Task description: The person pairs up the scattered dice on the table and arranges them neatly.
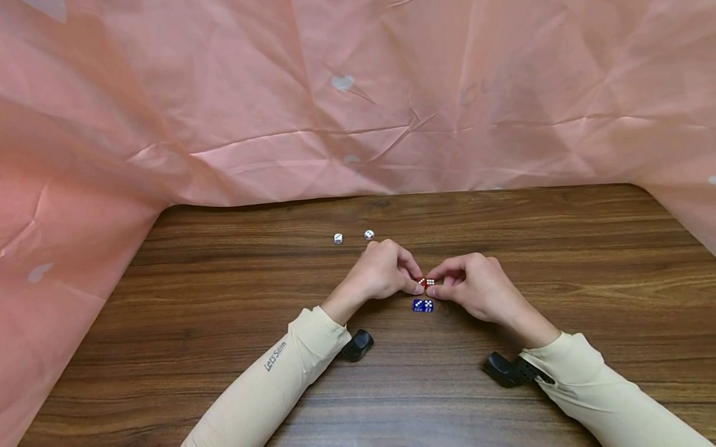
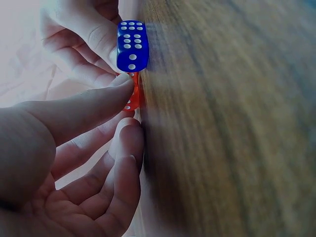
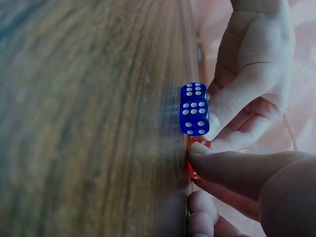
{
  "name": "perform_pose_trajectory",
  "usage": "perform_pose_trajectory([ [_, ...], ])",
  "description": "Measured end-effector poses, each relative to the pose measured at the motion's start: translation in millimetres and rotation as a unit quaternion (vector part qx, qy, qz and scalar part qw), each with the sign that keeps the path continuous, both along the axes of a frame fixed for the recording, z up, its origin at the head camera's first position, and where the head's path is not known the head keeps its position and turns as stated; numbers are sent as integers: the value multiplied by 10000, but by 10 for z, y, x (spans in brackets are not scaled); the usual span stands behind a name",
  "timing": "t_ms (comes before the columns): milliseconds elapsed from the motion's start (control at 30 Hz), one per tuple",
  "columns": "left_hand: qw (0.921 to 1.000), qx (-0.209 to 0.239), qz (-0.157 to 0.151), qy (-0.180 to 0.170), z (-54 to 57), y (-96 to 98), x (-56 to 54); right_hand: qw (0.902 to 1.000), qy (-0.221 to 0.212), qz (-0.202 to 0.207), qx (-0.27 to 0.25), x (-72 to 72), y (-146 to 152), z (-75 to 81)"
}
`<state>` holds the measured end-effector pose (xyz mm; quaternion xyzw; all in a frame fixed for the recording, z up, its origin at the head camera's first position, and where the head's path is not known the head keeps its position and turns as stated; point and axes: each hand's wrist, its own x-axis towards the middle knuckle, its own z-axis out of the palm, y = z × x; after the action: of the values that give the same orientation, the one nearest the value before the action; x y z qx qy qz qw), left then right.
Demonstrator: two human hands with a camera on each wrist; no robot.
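Two red dice sit side by side on the wooden table, between the fingertips of both hands. My left hand (image 1: 381, 269) pinches the left red die (image 1: 422, 282) between thumb and finger. From the other side, my right hand (image 1: 483, 288) grips the right red die (image 1: 430, 282) the same way, its top showing six pips. Just nearer to me lie two blue dice (image 1: 423, 305), pressed together in a row. In both wrist views the blue dice (image 2: 132, 47) (image 3: 194, 111) partly block the red ones, and thumbs cover much of the red faces.
Two white dice (image 1: 338, 238) (image 1: 368, 235) lie apart farther back, beyond my left hand. Pink cloth (image 1: 355, 163) hangs round the back and sides of the table (image 1: 246, 268). Black devices (image 1: 357, 345) (image 1: 505, 370) stick out at both cream sleeves.
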<state>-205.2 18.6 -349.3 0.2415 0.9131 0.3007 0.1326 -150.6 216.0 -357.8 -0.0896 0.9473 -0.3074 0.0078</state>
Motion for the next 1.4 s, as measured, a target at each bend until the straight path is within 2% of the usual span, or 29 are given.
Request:
perform_pose_trajectory([
  [667,9999,114,26,-116,-16,-21,1,10000,-9,38,-62,5,-4,-3],
  [967,9994,249,132,-223,-41,-57,-2,9999,-15,86,-63,-1,2,-1],
  [1200,9979,457,206,-417,-50,-102,10,9995,-208,201,-122,-6,62,33],
  [1400,9971,530,280,-471,-62,-126,19,9973,-443,341,-483,-26,135,93],
])
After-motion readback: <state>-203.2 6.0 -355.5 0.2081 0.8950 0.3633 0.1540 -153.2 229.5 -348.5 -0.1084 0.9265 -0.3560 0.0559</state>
